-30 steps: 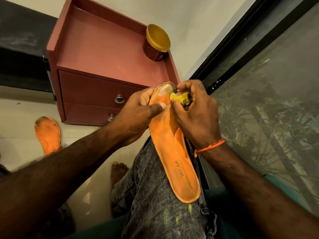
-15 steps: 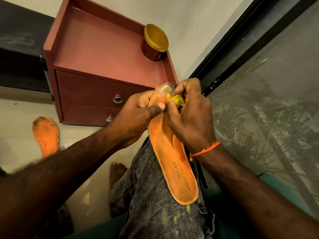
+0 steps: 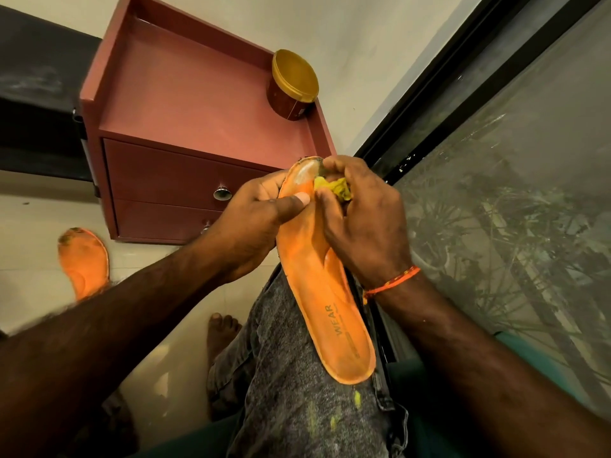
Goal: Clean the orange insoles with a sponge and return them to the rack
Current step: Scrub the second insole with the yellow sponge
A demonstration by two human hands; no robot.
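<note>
I judge the scrubbing step to be in hand: my left hand (image 3: pixel 254 223) has its grip closed on the toe end of the orange insole (image 3: pixel 325 292), which lies along my knee, while my right hand (image 3: pixel 360 219) pinches the yellow sponge (image 3: pixel 334 188) against that toe. The next move calls for working the sponge down toward the heel; the second insole (image 3: pixel 84 259) lies on the floor. Printed near the heel I read "WEAR".

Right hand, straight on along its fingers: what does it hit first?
Likely the toe end of the insole: the right hand grips the sponge against it there. Beyond sits the cabinet, though depth is unclear.
</note>
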